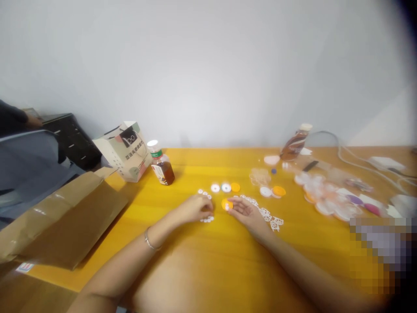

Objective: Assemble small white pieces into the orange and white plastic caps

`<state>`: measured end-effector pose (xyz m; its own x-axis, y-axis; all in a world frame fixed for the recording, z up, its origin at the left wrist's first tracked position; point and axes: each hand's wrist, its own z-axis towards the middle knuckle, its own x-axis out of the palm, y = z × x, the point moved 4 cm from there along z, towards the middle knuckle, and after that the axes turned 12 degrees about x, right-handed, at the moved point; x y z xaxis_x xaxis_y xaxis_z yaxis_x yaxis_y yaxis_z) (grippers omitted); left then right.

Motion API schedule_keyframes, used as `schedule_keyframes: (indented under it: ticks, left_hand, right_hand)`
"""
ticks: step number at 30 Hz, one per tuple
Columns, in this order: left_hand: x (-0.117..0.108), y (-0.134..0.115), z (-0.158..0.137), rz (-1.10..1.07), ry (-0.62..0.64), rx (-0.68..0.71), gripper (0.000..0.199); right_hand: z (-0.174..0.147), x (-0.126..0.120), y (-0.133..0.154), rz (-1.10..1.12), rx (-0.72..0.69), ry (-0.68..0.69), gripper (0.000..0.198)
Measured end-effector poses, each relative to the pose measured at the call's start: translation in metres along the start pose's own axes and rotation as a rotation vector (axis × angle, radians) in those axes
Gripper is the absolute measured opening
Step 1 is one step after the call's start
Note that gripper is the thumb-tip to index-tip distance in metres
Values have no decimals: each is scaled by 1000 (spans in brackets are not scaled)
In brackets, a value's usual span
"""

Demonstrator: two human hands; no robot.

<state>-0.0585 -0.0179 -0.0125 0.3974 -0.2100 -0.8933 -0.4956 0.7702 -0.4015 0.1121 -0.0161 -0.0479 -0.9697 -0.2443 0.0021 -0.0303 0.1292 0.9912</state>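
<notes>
My right hand (249, 214) pinches a small orange disc (224, 203) by its edge, with a small pale spot on it near the thumb. My left hand (195, 208) is curled low over the table, fingertips together; whatever they may hold is hidden. Small white round pieces (207, 219) lie just below those fingertips, and more white pieces (202, 192) sit above them. Beyond both hands, two white discs (215, 188) and another orange disc (235, 187) form a row. White lacy cut-outs (266, 213) spread beside and partly behind my right hand.
A tea-coloured bottle (164, 169) and a paper gift bag (128, 152) stand left, behind a large brown paper bag (74, 217). At right are a second bottle (295, 145), a pale petal-shaped tray (325, 195), cables (352, 163) and loose discs (266, 191). A person's arm (14, 117) shows far left.
</notes>
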Motion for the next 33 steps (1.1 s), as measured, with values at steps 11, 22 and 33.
schedule_keyframes:
  ticks: [11, 22, 33]
  left_hand:
    - [16, -1, -1, 93, 44, -64, 9]
    - [21, -17, 1, 441, 84, 41, 10]
    - [-4, -18, 3, 257, -176, 137, 17]
  right_hand:
    - [2, 1, -5, -22, -14, 40, 34]
    - [3, 1, -7, 14, -13, 55, 33]
    - [1, 4, -3, 2, 11, 128, 36]
